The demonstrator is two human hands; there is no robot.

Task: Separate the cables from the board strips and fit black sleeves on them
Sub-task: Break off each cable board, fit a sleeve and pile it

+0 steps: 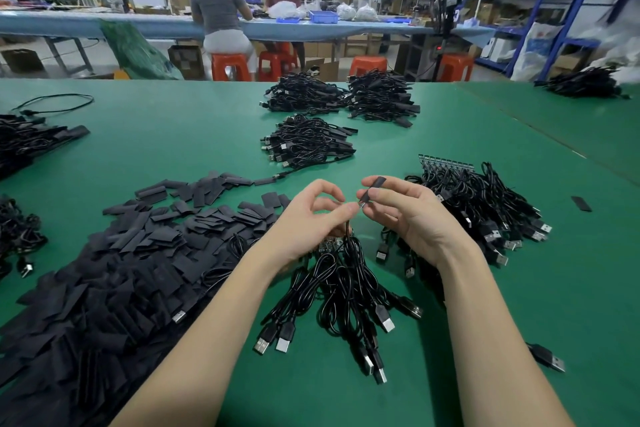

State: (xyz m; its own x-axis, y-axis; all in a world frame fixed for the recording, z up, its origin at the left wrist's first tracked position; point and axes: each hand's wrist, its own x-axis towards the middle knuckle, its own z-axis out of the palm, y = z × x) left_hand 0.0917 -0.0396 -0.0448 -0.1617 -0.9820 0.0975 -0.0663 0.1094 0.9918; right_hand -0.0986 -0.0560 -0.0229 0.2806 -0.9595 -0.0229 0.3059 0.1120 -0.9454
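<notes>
Above the green table [450, 340], the right hand [408, 215] pinched a black sleeve [372, 189] between thumb and fingers, while the left hand [308, 222] pinched the tip of a cable [347, 227] just beside the sleeve's lower end. Below the hands lay a bundle of cables [341, 291] joined to a board strip [329, 246], with a heap of loose sleeves [114, 270] at left.

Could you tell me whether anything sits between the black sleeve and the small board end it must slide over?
Nothing visible does: the black sleeve in the right hand meets the board end pinched by the left hand.
</notes>
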